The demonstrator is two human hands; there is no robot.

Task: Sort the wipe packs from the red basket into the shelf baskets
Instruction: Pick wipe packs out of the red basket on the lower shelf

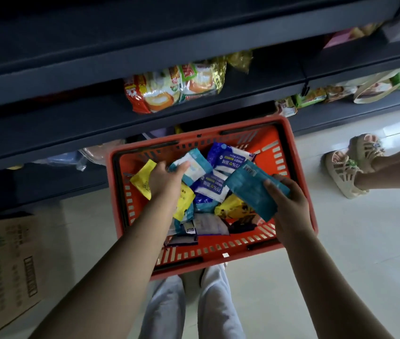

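1. My left grip (pixel 166 181) is down inside the red basket (pixel 312 216). Its thumb and fingers are curled round the near end of a pale blue-and-white wipe pack (pixel 194 167).
2. My right grip (pixel 289 204) pinches a teal wipe pack (pixel 250 189) over the basket's right side, thumb on top. The pack is tilted and sticks out leftward toward my other grip.
3. Between the two grips lies a blue-and-white alcohol wipe pack (pixel 210 187). A second one (pixel 228 157) lies just beyond it, near the basket's far wall.
4. One yellow pack (pixel 141 179) sits just left of my left grip. Another yellow pack (pixel 230 209) lies beneath the teal one.
5. More packs are heaped under my left wrist, and I cannot make out their print.
6. Beyond both grips, snack bags (pixel 174 86) rest on a dark shelf (pixel 47 128).
7. A cardboard box (pixel 5 260) stands on the floor left of my left forearm. Another person's sandalled feet (pixel 350 167) are well to the right of my right grip.
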